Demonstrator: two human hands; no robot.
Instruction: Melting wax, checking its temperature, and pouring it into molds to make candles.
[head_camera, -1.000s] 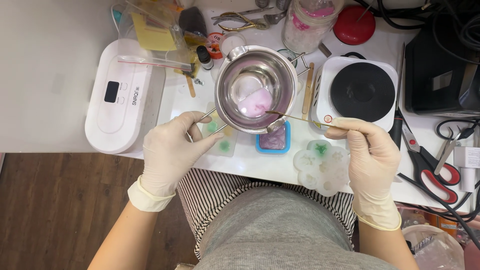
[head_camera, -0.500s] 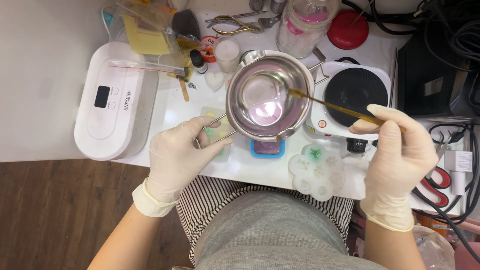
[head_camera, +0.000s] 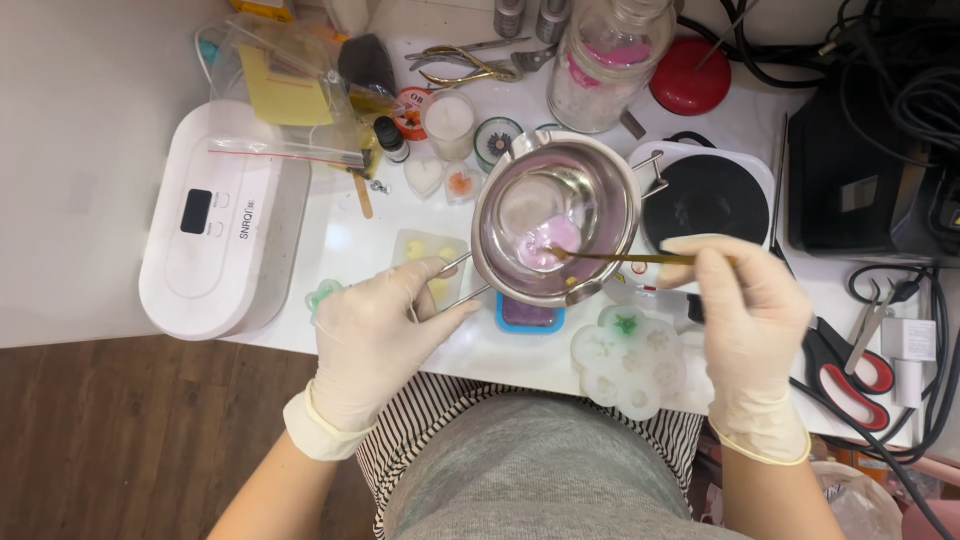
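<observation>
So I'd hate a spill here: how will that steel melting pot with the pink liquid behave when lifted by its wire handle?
The steel pot looks thin-walled, so probably light, but stiff. Its wire handle, held by the left hand, sits off to one side, so it may tip forward. The pink liquid is shallow and would likely slosh if jolted.

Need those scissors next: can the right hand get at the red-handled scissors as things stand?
Probably yes. The scissors lie uncovered just right of the right hand, but that hand holds the stirring stick and would need to free itself first.
</observation>
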